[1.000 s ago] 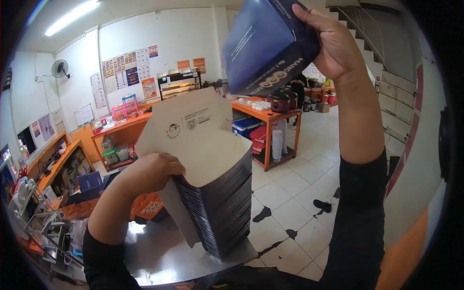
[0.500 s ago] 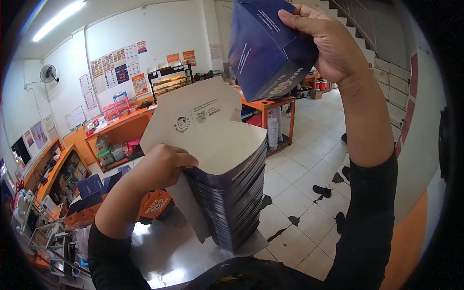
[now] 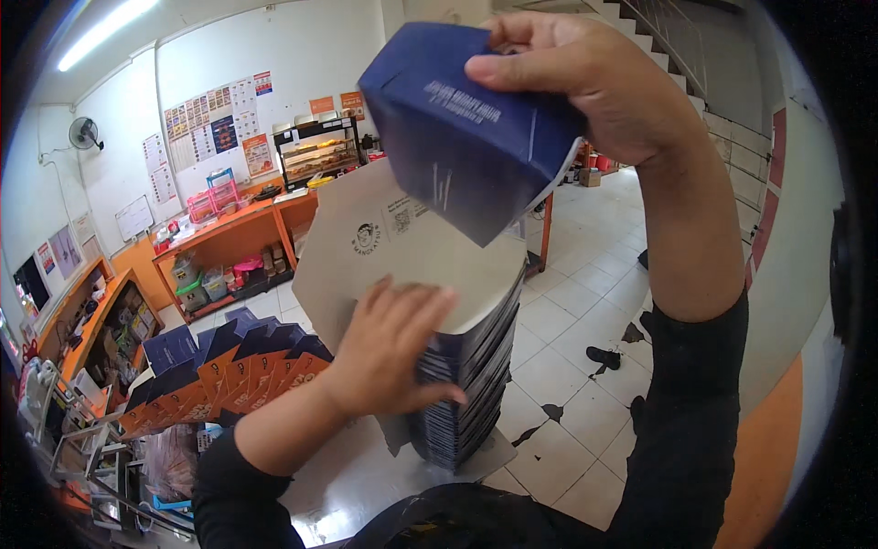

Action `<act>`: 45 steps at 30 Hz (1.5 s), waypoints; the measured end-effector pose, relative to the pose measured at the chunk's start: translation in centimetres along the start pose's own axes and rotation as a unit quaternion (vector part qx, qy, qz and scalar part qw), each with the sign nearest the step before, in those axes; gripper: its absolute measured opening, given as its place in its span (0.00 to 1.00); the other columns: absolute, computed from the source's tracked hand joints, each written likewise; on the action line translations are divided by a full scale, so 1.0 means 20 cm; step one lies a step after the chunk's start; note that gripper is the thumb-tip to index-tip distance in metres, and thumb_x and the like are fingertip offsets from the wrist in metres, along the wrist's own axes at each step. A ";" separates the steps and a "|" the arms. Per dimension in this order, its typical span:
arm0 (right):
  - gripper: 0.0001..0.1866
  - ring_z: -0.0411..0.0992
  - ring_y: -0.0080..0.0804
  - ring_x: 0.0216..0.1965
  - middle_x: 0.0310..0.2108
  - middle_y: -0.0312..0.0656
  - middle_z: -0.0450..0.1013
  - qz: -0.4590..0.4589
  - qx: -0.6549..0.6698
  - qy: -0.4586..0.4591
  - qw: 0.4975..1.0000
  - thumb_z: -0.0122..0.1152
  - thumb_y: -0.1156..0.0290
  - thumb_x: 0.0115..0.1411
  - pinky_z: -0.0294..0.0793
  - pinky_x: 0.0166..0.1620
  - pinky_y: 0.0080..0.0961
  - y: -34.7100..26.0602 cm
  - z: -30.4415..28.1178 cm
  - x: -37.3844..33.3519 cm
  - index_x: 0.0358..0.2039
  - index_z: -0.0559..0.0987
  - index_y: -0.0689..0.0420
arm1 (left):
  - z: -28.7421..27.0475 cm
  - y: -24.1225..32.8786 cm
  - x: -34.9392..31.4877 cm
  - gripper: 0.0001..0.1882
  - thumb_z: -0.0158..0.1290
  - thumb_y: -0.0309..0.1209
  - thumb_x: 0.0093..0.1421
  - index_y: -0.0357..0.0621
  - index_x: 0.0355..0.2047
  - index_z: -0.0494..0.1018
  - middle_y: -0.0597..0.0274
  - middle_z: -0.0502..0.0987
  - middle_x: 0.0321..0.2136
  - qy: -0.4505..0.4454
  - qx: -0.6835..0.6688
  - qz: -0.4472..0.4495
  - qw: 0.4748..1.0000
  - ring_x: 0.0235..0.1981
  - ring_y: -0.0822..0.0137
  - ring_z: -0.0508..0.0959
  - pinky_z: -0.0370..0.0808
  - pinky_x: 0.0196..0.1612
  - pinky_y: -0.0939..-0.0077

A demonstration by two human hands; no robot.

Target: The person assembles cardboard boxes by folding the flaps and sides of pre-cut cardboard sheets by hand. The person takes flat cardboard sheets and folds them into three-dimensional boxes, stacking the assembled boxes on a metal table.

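The folded dark blue box (image 3: 466,128) is held high at the upper centre, clenched in the grip of the right hand (image 3: 594,87), whose fingers hide its far right edge. Below it, the left hand (image 3: 393,343) presses open-palmed on the top flat sheet (image 3: 393,238) of a tall stack of flattened boxes (image 3: 462,384), covering its near corner. The stack stands on a steel tabletop (image 3: 357,480). To the left, fanned blue-and-orange boxes (image 3: 229,366) are partly hidden by the forearm.

A folded box (image 3: 466,128) hangs above the flat-box stack (image 3: 462,384), with finished boxes (image 3: 229,366) seemingly resting left on the table (image 3: 357,480).
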State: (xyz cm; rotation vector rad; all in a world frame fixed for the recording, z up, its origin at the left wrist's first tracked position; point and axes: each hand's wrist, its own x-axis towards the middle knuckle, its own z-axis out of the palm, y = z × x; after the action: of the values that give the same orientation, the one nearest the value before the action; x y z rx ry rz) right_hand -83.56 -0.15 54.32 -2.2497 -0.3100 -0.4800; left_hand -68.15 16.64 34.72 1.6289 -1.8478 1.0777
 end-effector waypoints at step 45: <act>0.18 0.73 0.55 0.33 0.29 0.58 0.73 -0.129 -0.328 -0.038 0.935 0.60 0.70 0.45 0.72 0.40 0.39 0.45 0.55 0.12 0.36 0.74 0.65 | 0.08 -0.03 -0.13 0.22 0.66 0.29 0.38 0.38 0.33 0.69 0.53 0.69 0.32 0.134 -0.082 -0.060 0.986 0.32 0.54 0.72 0.70 0.35 0.66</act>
State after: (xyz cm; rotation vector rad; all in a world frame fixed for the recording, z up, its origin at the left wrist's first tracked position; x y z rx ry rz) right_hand -75.38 2.36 42.75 -2.8987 -0.5531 -0.7142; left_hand -66.72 17.01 31.99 1.4070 -1.5979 1.0078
